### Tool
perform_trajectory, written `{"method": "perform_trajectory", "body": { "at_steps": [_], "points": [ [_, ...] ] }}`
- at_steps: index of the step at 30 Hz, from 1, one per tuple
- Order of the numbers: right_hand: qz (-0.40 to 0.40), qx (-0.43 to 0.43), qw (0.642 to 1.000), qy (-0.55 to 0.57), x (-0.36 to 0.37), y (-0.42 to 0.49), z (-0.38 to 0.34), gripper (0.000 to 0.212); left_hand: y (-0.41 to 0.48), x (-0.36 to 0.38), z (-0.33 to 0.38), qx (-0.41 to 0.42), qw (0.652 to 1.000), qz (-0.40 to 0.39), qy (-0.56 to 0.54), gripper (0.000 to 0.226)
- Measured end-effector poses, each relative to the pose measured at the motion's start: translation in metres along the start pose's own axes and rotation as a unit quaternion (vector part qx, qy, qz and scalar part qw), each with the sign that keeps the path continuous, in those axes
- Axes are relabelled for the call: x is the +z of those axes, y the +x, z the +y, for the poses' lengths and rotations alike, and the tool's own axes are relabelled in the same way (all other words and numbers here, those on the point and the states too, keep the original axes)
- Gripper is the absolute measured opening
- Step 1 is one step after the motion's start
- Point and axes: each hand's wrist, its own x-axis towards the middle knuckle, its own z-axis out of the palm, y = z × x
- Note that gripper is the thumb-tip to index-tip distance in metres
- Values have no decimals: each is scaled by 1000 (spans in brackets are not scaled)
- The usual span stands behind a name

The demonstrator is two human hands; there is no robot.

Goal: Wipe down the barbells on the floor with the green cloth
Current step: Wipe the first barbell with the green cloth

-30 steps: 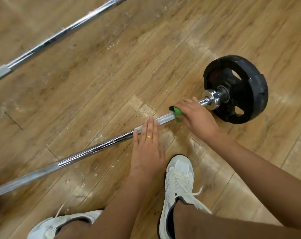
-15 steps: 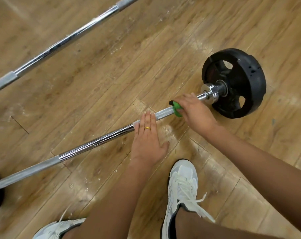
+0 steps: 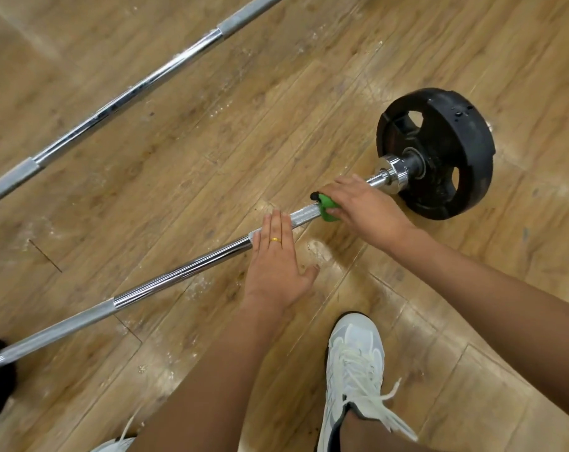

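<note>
Green cloth shows only as a small fold, mostly hidden under the right hand, which curls around it and the near barbell beside the black weight plate. The left hand lies flat, fingers straight across that bar. A second barbell lies well apart on the wooden floor; both bars run out of frame.

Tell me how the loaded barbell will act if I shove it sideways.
The barbell would probably roll: it rides on a round plate on a smooth wood floor. The left hand pressed flat on it likely checks that. It looks like rigid steel, heavy, so it shouldn't flex.
</note>
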Motion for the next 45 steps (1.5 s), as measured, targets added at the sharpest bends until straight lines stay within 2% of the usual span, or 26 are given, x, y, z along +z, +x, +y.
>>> {"method": "perform_trajectory", "body": {
  "at_steps": [4,9,14,17,21,26,29,33,37,41,45],
  "points": [
    [61,91,994,23,-6,0,15,33,5,-2,-3,4,1000,-2,-1,108],
    [30,-20,999,-1,2,0,0,32,8,-2,-5,-1,1000,2,5,109],
    [48,77,996,-16,-3,6,27,36,13,-5,-7,-1,1000,-4,2,109],
    [58,31,997,-42,2,3,30,42,16,-5,-10,-2,1000,-1,6,110],
    [83,67,993,-51,-6,3,40,44,19,-5,-15,5,1000,-2,8,111],
    [41,19,996,-73,-1,12,32,45,24,-5,-15,-3,1000,9,5,111],
    [84,73,989,-100,-6,12,35,44,25,-7,-16,-4,1000,9,-1,110],
    [72,31,987,-137,0,7,27,49,23,-6,-13,0,1000,15,1,109],
    [83,67,987,-124,-10,3,35,52,16,-4,-11,3,1000,12,2,110],
    [58,14,994,-94,-1,-9,32,48,7,2,-6,6,1000,14,0,110],
    [66,50,996,-34,-3,-27,34,56,-8,10,0,13,1000,16,-4,109]
  ]
}}
